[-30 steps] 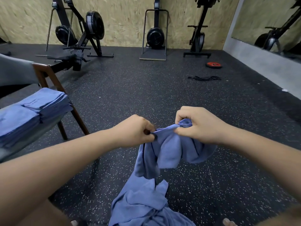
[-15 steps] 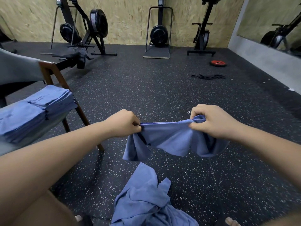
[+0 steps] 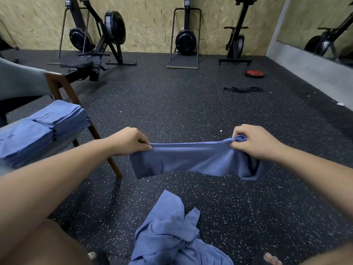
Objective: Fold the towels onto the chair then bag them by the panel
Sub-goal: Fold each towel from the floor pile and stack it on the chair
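A blue towel (image 3: pixel 193 159) is stretched in the air between my hands, its upper edge nearly taut. My left hand (image 3: pixel 129 141) pinches its left corner. My right hand (image 3: pixel 254 140) grips the bunched right end. Below, a heap of crumpled blue towels (image 3: pixel 172 238) lies on the floor by my feet. Two stacks of folded blue towels (image 3: pixel 44 129) rest on the seat of a wooden chair (image 3: pixel 63 87) at the left.
Speckled black rubber floor (image 3: pixel 191 104) spreads ahead. Rowing machines (image 3: pixel 99 37) and other exercise machines (image 3: pixel 186 37) stand along the chipboard wall. A red weight plate (image 3: pixel 255 74) and a black band (image 3: pixel 243 89) lie at the right. A mirror wall runs along the right.
My hands have drawn apart, pulling the bunched towel out wide between them. It has lifted clear of the heap on the floor.
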A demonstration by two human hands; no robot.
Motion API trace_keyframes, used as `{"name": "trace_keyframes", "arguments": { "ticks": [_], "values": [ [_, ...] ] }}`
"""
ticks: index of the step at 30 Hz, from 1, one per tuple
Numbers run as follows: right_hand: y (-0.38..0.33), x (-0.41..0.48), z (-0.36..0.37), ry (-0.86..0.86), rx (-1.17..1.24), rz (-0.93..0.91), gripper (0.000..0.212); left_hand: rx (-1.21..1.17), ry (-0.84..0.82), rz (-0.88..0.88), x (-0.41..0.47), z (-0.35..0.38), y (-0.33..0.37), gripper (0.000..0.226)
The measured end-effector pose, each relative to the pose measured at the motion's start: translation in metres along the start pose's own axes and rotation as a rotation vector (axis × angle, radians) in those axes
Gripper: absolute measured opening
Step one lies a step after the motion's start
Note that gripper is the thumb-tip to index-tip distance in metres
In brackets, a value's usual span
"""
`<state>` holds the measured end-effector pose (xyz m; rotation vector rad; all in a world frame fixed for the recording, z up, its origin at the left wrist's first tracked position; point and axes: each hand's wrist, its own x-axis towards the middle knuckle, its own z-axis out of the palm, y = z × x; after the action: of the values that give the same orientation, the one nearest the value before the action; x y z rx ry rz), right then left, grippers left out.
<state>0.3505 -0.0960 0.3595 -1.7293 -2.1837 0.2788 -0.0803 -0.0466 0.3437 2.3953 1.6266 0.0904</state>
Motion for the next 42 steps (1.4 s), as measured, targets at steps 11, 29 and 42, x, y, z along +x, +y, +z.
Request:
{"name": "trace_keyframes", "arguments": {
  "ticks": [11,29,42],
  "values": [
    [0.012,0.003,0.002,0.022,0.051,0.091,0.018,-0.049,0.098,0.002,-0.003,-0.005,-0.008,0.034],
    [0.019,0.000,-0.001,0.019,0.120,0.145,0.019,-0.045,0.215,0.054,-0.006,-0.009,-0.015,0.029],
    [0.028,0.000,0.016,0.056,0.123,0.223,0.016,-0.346,0.191,-0.093,-0.008,-0.007,-0.010,0.021]
  ]
}}
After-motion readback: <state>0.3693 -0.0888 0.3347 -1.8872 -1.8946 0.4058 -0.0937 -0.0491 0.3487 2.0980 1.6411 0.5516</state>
